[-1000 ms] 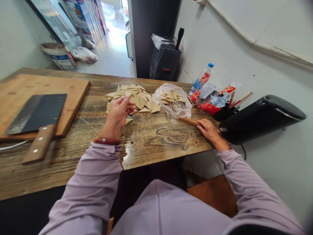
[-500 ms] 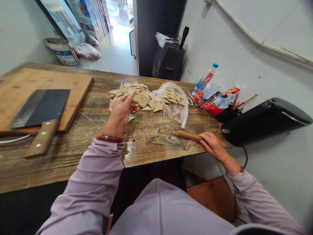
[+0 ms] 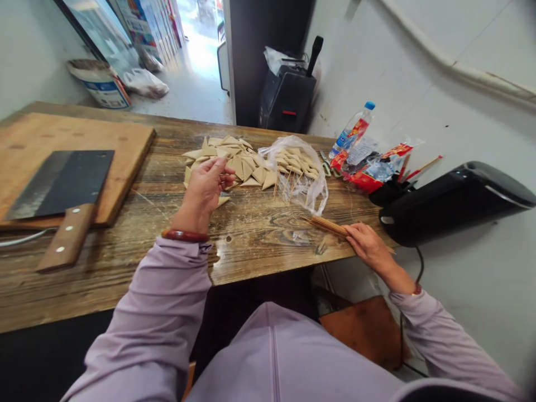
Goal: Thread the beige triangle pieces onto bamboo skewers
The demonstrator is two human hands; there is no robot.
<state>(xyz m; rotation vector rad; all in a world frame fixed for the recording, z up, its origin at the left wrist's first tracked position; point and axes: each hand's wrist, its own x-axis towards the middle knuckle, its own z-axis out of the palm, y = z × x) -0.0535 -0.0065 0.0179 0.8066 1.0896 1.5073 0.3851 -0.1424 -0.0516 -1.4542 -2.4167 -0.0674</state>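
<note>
While our right hand (image 3: 367, 245) grips the stick bundle (image 3: 328, 225) at one o'clock, fingers (image 3: 355, 230) closed, slackening could spill it off the worktop (image 3: 259, 251); by the tan triangles (image 3: 240, 166) at eleven o'clock, our left hand (image 3: 206, 183) nearly pinches, holding what, if anything, we cannot tell.

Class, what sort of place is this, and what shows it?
Probably a small shop's kitchen or food-preparation corner: a cleaver rests on a wooden chopping board, and tan triangular pieces lie piled on the table.

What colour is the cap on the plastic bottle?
The cap is blue; the head view, the only one here, shows it clearly.
</note>
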